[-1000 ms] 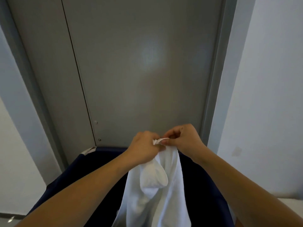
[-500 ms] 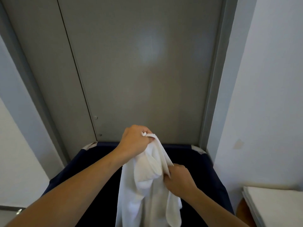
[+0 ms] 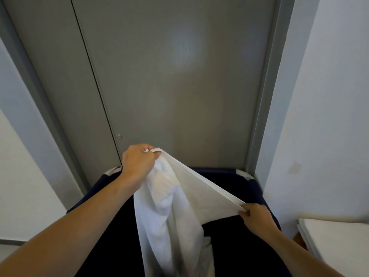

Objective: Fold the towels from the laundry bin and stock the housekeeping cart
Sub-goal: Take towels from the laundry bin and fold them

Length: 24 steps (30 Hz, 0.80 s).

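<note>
A white towel [image 3: 171, 212] hangs over the dark navy laundry bin [image 3: 257, 186], its lower part dropping out of sight at the bottom edge. My left hand [image 3: 138, 162] grips one top corner, raised in front of the grey door. My right hand [image 3: 255, 216] pinches the towel's hemmed edge lower and to the right, over the bin. The edge between the two hands is pulled taut on a slant.
A grey metal door [image 3: 179, 86] stands right behind the bin, with white walls [image 3: 329, 116] close on both sides. A stack of folded white linen [image 3: 335, 240] lies on a surface at the lower right. The bin's inside is dark.
My right hand slid down the towel's edge and out to the right, stretching the edge taut. My left hand kept its corner, near where it was.
</note>
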Each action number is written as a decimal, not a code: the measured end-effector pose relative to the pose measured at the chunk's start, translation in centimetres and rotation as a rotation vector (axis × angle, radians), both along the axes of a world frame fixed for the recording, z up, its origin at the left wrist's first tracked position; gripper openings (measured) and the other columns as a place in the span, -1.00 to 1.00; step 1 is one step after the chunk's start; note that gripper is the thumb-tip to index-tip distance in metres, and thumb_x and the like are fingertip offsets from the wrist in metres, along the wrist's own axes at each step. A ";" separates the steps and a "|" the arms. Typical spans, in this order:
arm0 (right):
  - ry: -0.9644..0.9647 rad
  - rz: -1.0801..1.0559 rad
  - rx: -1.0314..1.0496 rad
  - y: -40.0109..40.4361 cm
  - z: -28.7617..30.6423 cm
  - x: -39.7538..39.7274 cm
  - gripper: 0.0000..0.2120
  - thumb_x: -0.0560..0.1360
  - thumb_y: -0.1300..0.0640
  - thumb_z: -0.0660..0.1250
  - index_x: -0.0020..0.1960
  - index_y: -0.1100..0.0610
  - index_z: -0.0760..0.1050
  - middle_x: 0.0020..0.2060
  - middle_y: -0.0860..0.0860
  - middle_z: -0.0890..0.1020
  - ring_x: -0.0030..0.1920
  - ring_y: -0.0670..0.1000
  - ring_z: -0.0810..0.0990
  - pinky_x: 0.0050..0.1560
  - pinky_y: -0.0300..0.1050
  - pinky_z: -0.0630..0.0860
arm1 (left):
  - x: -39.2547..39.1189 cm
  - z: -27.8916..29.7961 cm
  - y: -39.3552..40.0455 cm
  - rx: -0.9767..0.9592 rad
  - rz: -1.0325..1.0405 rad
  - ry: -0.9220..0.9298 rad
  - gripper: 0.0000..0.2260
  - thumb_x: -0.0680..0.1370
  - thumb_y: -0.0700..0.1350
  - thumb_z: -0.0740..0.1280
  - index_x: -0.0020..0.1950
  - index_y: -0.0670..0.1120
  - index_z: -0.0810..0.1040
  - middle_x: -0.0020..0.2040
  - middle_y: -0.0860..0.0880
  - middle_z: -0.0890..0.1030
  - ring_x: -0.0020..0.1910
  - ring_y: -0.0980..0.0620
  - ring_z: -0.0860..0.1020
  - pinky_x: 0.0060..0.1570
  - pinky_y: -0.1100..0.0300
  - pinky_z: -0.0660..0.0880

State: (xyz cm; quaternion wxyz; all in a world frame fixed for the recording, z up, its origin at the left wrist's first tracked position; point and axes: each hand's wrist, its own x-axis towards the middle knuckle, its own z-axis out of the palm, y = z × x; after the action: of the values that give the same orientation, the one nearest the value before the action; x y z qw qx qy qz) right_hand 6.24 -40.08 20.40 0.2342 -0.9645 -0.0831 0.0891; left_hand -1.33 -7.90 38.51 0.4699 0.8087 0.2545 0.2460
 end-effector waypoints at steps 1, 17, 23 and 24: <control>-0.002 -0.009 0.031 -0.2 0.4 0.0 -0.80 0.64 0.04 0.29 -0.09 -0.01 0.65 -0.17 -0.09 0.66 -0.16 -0.10 0.58 -0.04 -0.24 0.49 | 0.1 -0.5 0.4 0.002 0.021 0.003 -0.90 0.53 -0.11 0.45 -0.18 0.01 0.70 -0.19 -0.02 0.67 -0.11 -0.08 0.62 -0.12 0.10 0.53; 0.101 0.088 0.266 4.4 4.9 -3.5 -0.73 0.55 0.13 0.42 -0.19 0.33 0.63 -0.39 0.10 0.68 -0.38 0.06 0.67 -0.30 -0.22 0.63 | 0.8 -12.1 1.3 -0.747 0.251 0.329 -0.49 0.51 0.21 0.46 0.19 -0.20 0.61 0.04 -0.16 0.60 0.02 -0.19 0.59 0.10 -0.08 0.59; 0.287 0.044 0.497 5.6 5.3 -6.3 -0.73 0.56 0.29 0.36 0.14 -0.03 0.64 -0.32 0.16 0.70 -0.32 0.12 0.71 -0.28 -0.08 0.66 | -0.6 -15.2 -1.8 -1.010 0.053 0.404 -0.47 0.46 0.00 0.55 0.29 -0.23 0.49 0.26 -0.22 0.55 0.16 -0.27 0.58 0.23 -0.23 0.54; 0.332 0.045 0.524 5.8 5.2 -6.6 -0.74 0.58 0.30 0.33 0.10 0.01 0.67 -0.29 0.17 0.71 -0.29 0.15 0.72 -0.23 -0.02 0.69 | -1.3 -15.0 -2.6 -1.044 0.011 0.394 -0.70 0.52 -0.21 0.47 0.20 -0.26 0.50 0.22 -0.23 0.55 0.13 -0.24 0.57 0.28 -0.20 0.51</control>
State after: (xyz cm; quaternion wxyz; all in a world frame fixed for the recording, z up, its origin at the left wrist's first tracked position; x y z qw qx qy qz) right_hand -0.32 -34.28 25.57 0.4834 -0.8414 -0.0851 0.2261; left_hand -2.63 -10.51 23.50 0.7502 0.4980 0.4300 -0.0660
